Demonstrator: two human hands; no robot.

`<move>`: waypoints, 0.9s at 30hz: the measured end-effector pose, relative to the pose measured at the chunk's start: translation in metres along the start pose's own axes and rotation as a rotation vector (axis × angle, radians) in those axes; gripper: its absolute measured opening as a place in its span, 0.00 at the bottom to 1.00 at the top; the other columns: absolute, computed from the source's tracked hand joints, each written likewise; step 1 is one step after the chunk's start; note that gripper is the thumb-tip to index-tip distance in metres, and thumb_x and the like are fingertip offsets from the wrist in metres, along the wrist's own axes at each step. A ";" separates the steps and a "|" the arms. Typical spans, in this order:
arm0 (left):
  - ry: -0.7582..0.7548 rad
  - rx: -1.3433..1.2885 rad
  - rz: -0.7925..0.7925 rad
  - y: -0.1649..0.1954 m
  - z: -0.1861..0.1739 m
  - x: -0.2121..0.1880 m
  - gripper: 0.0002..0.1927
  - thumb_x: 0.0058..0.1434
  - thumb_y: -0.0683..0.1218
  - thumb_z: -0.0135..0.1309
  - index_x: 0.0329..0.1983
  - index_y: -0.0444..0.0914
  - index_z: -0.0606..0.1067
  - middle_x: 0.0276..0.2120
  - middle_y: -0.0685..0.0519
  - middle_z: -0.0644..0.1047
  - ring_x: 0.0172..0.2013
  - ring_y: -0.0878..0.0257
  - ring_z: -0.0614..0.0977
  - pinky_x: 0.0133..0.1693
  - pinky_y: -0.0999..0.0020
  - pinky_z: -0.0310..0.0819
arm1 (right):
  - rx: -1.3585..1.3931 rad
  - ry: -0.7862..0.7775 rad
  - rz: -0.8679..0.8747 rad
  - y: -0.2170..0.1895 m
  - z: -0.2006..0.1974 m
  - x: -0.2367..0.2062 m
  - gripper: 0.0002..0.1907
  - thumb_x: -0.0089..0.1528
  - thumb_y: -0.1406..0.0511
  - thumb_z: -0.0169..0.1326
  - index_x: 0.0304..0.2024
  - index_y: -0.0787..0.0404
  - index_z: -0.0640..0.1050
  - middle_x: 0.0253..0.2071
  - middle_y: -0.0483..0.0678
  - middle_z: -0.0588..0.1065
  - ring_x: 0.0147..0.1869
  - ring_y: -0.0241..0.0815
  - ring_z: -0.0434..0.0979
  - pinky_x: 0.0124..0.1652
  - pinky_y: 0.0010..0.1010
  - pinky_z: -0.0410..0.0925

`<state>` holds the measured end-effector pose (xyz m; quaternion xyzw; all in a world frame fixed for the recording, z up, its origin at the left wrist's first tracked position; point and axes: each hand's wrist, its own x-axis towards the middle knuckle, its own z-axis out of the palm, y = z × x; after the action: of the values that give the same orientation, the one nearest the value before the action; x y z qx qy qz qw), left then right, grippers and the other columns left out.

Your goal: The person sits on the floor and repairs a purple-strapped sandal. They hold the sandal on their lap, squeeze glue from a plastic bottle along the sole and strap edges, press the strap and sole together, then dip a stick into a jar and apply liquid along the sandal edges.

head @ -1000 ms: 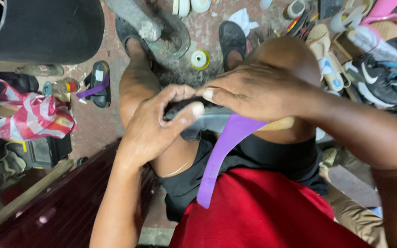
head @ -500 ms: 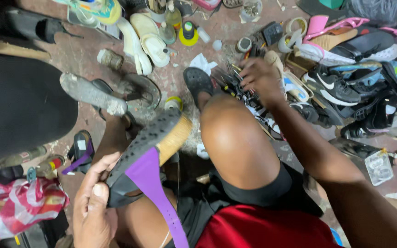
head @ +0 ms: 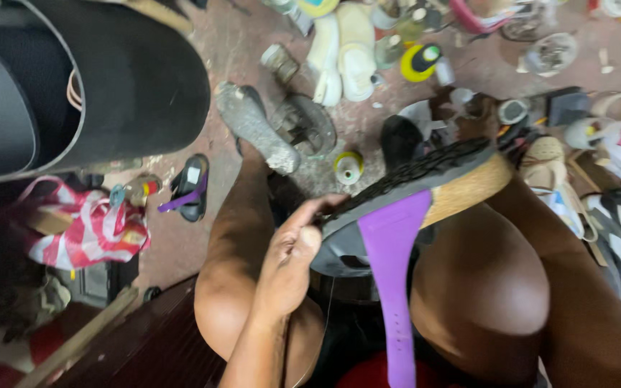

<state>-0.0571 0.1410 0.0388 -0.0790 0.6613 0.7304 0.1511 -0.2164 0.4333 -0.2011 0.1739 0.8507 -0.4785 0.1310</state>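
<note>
The wedge sandal (head: 411, 194) lies sole-up across the person's knees — easy to work on. The left hand (head: 289, 255) pinches its end tight. Its purple strap (head: 389, 273) hangs down. The right hand (head: 479, 108) reaches far off — its grip can't be told.

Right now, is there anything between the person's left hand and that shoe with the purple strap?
Nothing visible does. The left hand already grips the sandal at its dark end, fingers on the black sole, with the purple strap hanging down beside it over the knees. The right hand cannot be made out; its arm reaches behind the sandal toward the cluttered floor.
</note>
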 end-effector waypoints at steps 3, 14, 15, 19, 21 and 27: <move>0.016 -0.011 -0.061 0.001 -0.003 0.002 0.32 0.71 0.62 0.45 0.62 0.31 0.73 0.58 0.47 0.77 0.63 0.58 0.74 0.67 0.63 0.60 | -0.169 0.110 0.009 -0.006 0.016 0.003 0.22 0.65 0.55 0.60 0.51 0.63 0.71 0.42 0.57 0.77 0.40 0.52 0.79 0.37 0.42 0.75; -0.023 0.016 -0.168 -0.002 -0.011 -0.002 0.32 0.71 0.60 0.44 0.66 0.31 0.70 0.62 0.46 0.75 0.66 0.58 0.73 0.68 0.63 0.59 | 0.111 0.229 -0.036 -0.006 0.013 0.010 0.18 0.75 0.58 0.50 0.59 0.64 0.66 0.48 0.57 0.75 0.45 0.48 0.80 0.41 0.36 0.77; -0.032 0.004 -0.172 -0.003 -0.010 -0.002 0.31 0.71 0.59 0.44 0.66 0.31 0.71 0.62 0.46 0.75 0.65 0.58 0.73 0.68 0.63 0.60 | 0.221 0.227 -0.038 -0.003 0.008 0.008 0.18 0.75 0.59 0.49 0.60 0.64 0.66 0.49 0.57 0.75 0.45 0.47 0.80 0.41 0.36 0.77; -0.045 -0.032 -0.132 0.000 -0.004 -0.002 0.28 0.71 0.56 0.46 0.64 0.31 0.72 0.59 0.48 0.76 0.63 0.60 0.73 0.65 0.65 0.61 | 0.757 0.147 -0.097 0.002 -0.021 -0.007 0.18 0.78 0.60 0.47 0.63 0.65 0.65 0.50 0.58 0.75 0.45 0.48 0.81 0.42 0.35 0.77; -0.054 -0.023 -0.119 0.008 -0.003 -0.007 0.26 0.71 0.55 0.47 0.64 0.32 0.73 0.56 0.49 0.77 0.59 0.62 0.74 0.62 0.66 0.64 | 0.766 0.010 -0.208 0.003 -0.055 -0.018 0.18 0.79 0.59 0.45 0.64 0.65 0.63 0.54 0.57 0.74 0.50 0.50 0.83 0.48 0.38 0.80; -0.078 0.113 -0.014 0.044 -0.006 -0.036 0.24 0.69 0.53 0.50 0.62 0.34 0.73 0.52 0.51 0.78 0.55 0.64 0.75 0.59 0.68 0.67 | 0.768 0.090 -0.454 -0.015 -0.150 -0.097 0.19 0.80 0.59 0.48 0.63 0.68 0.64 0.51 0.59 0.74 0.47 0.54 0.81 0.42 0.37 0.78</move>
<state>-0.0376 0.1277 0.0915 -0.0463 0.6946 0.6933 0.1861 -0.1432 0.5383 -0.0762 0.0394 0.6328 -0.7682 -0.0888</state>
